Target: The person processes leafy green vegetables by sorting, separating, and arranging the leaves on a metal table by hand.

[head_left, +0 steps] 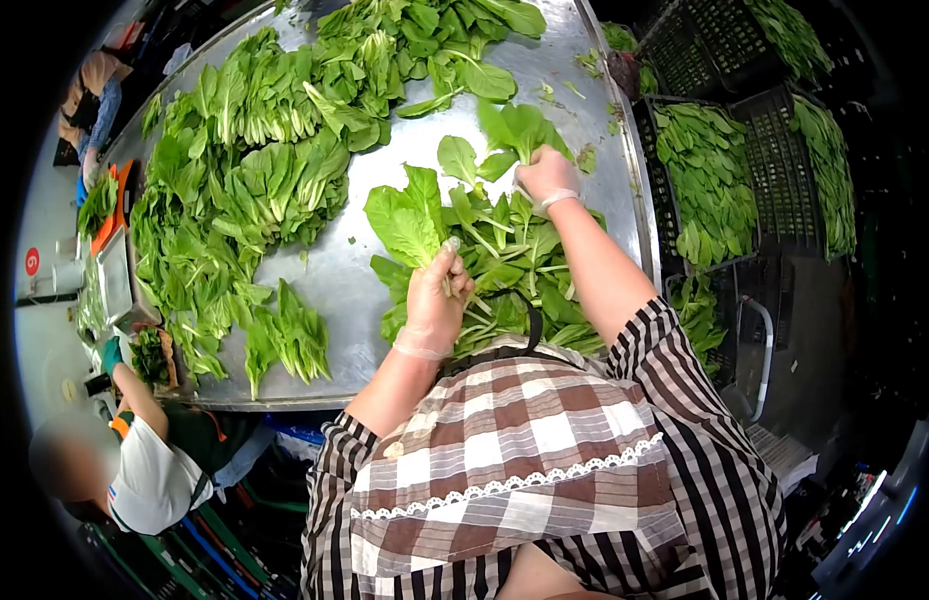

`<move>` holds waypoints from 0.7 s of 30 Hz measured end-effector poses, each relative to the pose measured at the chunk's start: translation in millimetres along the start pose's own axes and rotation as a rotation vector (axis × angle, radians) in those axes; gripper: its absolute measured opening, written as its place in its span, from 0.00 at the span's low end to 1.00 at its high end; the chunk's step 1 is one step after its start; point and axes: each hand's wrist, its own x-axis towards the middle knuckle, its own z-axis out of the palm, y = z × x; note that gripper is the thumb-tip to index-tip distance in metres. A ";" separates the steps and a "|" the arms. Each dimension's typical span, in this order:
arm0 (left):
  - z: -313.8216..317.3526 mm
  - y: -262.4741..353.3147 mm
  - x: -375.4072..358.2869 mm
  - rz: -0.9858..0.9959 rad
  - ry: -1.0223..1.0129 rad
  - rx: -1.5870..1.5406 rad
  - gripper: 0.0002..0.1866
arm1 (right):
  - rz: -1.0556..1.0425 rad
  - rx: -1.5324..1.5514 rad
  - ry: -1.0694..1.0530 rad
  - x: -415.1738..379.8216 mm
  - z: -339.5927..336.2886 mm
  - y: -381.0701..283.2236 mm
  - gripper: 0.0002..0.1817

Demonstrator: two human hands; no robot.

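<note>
My left hand [440, 300], in a clear glove, is closed around the stems of a bunch of leafy greens [405, 215], its leaves pointing away from me. To the right, my right hand [548, 180], gloved too, grips a few more leaves [520, 128] by their stems. Between and below both hands lies a loose pile of greens [530, 260], close against my apron. Single leaves lie just beyond the pile, near my right hand.
Rows of bunched greens [235, 180] cover the left of the metal table [320, 265]. Black crates [710, 180] filled with greens stand along the right edge. At the lower left a person [160, 460] with a green glove works by a scale [115, 285]; another person [95, 100] is at upper left.
</note>
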 end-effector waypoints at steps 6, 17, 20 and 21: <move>6.5 -5.2 6.3 0.028 -0.078 0.056 0.09 | 0.042 0.978 -0.198 -35.8 -20.3 14.6 0.09; 25.0 -8.7 -5.1 0.131 -0.068 0.181 0.14 | -0.270 0.843 -0.033 -151.6 -34.7 -11.3 0.11; 13.7 -12.3 -2.9 0.153 -0.108 0.235 0.13 | -0.754 0.485 0.196 -157.7 -26.1 -11.1 0.10; 11.5 -12.4 -2.7 0.186 -0.149 0.220 0.11 | -0.804 0.471 0.211 -159.6 -25.1 -13.0 0.10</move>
